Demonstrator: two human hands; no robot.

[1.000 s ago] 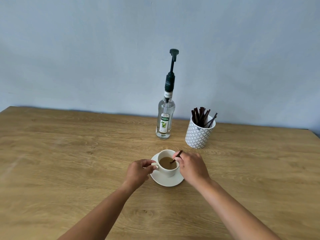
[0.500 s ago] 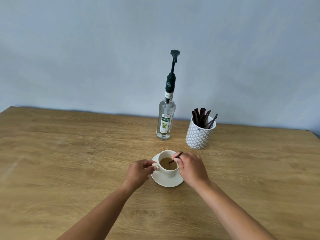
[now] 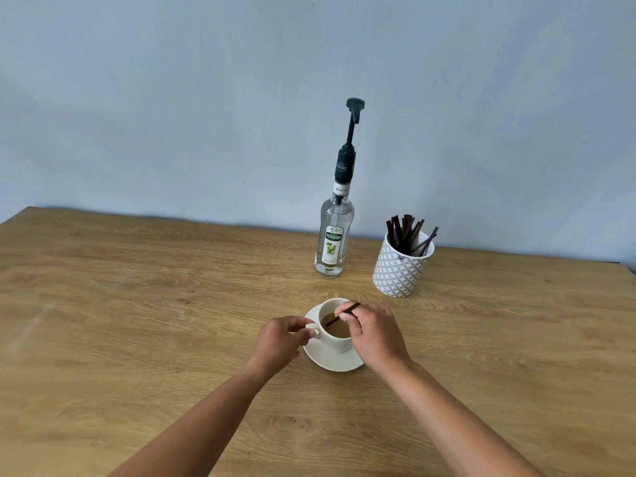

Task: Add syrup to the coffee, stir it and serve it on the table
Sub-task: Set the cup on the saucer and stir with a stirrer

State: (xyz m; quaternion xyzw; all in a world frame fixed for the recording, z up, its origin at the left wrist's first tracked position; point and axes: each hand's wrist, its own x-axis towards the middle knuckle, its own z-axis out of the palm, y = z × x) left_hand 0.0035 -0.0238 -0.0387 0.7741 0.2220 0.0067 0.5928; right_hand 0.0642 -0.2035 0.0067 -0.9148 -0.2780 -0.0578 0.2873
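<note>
One stirrer in right hand, tip perhaps under coffee.

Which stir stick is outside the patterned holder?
The stick pinched by the right hand, its lower end in the cup; the others stand in the holder.

Left hand, right hand: both bare. Forearms bare along their whole visible length, from wrist to frame edge. Nails on the visible fingers look short and pale.
</note>
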